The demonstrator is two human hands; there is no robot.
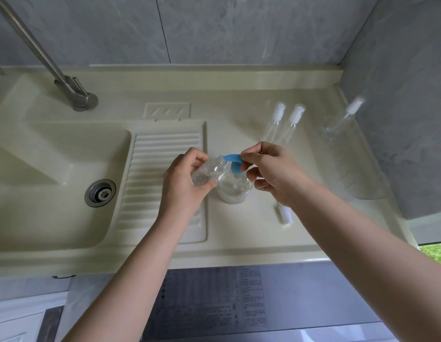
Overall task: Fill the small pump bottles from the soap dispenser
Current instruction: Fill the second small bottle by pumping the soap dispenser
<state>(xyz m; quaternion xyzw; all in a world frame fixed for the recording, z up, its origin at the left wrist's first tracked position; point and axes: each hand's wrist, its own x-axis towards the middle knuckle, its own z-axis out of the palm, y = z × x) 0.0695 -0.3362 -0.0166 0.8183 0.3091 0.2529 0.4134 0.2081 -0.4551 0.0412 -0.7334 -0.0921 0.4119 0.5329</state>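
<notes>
A cream moulded countertop [239, 233] with a sink basin [41, 183] spreads under both hands, the basin well to the left of the left hand and the ribbed draining board [162, 169] directly beneath that hand's wrist. A steel faucet [73, 91] rises beyond and to the left of the left hand. The soap dispenser [235, 187], a clear round bottle with a blue pump head [233, 161], stands between the two hands. The left hand [184, 178] is curled around a small clear bottle [207, 172], tilted so its open neck touches the blue spout. The right hand [273, 174] has its fingertips closed on the back end of the blue pump head, the other fingers loosely bent. Beyond the right hand lie two capped pump bottles [284, 122] side by side, and another pump bottle [343, 122] lies farther right. A loose white pump cap [284, 214] lies just under the right wrist.
</notes>
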